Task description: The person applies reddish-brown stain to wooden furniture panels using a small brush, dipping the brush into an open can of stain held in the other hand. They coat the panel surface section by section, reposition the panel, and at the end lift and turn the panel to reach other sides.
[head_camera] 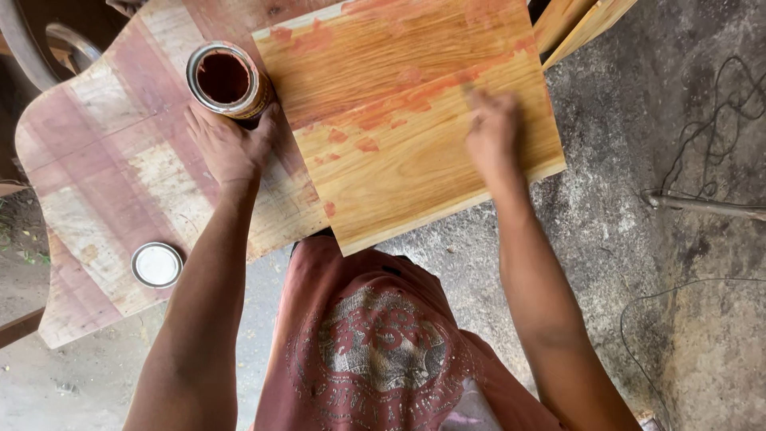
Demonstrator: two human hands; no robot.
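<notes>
At the bottom centre of the frame the person's reddish printed shirt point(375, 351) is filling the near view, and both bare forearms are reaching up and away from it. On the lower left, a round metal lid point(156, 264) is lying flat on the worn, paint-stained tabletop point(104, 168), well apart from everything else. Moving up, the left hand point(231, 144) is wrapping around the near side of an open tin of dark red-brown stain point(226, 80) in the upper left, fingers curled against its wall and gripping it upright on the table. To the right, the right hand point(493, 132) is pressing down on the light wooden board point(399, 152), which is lying tilted across the table edge in the upper centre with its near corner overhanging the concrete floor point(638, 239); the hand is blurred, so whether it is pinching a rag or just rubbing with flat fingers, I cannot tell. Orange-red smears of stain are showing across the board's upper half, just beside those fingers. Farther off at the upper right, the ends of more wooden planks point(582, 24) are poking in, and thin cables point(710, 120) are trailing over the floor at the right edge.
</notes>
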